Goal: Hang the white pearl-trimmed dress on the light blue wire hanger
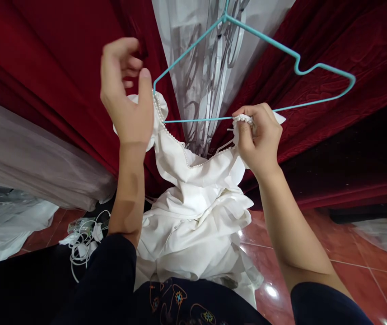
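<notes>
A white dress point(196, 203) with a beaded neckline hangs from a light blue hanger point(261, 34). Its left strap loops over the hanger's left end. My left hand point(127, 90) is raised beside that strap, slightly blurred, with fingers curved and apart from the thumb; nothing shows between them. On the other side, my right hand point(261, 135) pinches the beaded right strap point(244, 119) against the hanger's lower bar. The hanger's right end sticks out bare past my right hand. Below, the skirt falls in folds in front of my body.
Dark red curtains point(61, 58) hang on both sides, with sheer white fabric point(186, 45) between them. White cables point(85, 243) lie tangled at the lower left on a black surface. Pale fabric point(10, 221) spreads at the left, above a red tiled floor point(271, 253).
</notes>
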A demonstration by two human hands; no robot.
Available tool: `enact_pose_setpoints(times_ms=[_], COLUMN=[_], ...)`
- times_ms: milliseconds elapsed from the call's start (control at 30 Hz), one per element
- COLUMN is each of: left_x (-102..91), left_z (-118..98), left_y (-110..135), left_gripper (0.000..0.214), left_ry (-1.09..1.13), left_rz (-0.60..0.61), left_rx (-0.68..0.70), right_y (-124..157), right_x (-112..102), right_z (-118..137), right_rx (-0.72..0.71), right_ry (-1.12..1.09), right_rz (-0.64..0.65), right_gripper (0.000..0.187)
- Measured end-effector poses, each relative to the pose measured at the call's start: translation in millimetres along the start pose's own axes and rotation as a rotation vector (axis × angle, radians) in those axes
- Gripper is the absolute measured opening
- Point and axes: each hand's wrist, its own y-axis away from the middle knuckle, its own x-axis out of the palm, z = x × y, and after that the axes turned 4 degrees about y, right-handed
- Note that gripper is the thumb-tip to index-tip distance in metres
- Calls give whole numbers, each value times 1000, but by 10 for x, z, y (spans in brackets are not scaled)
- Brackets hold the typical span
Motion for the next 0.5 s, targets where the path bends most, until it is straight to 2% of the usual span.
enact_pose_setpoints(times_ms=[33, 100, 200, 267, 367, 433, 500], left_x=[59, 211, 438, 527, 535, 487, 440], left_z=[-109, -339, -561, -594, -562, -538, -527], left_y=[74, 239, 480, 588, 618, 580, 541], left_gripper=[51, 33, 40, 44, 46, 47, 47], left_ry=[72, 158, 119, 38, -30, -43, -48], left_rz=[38, 264, 537, 596, 598, 603, 602], left_rx=[48, 4, -75, -122, -164, -183, -199], right_y=[0, -3, -8, -10, -4, -1, -15], right_x=[11, 39, 57, 30, -78, -193, -339], right_z=[-2, -9, -9, 4, -5, -86, -250], right_rx=[6, 15, 10, -5, -88, -156, -149], right_ry=[-14, -41, -60, -43, 43, 133, 174], right_rz=[-4, -16, -27, -8, -3, -152, -382], right_gripper=[25, 25, 24, 23, 24, 23, 16])
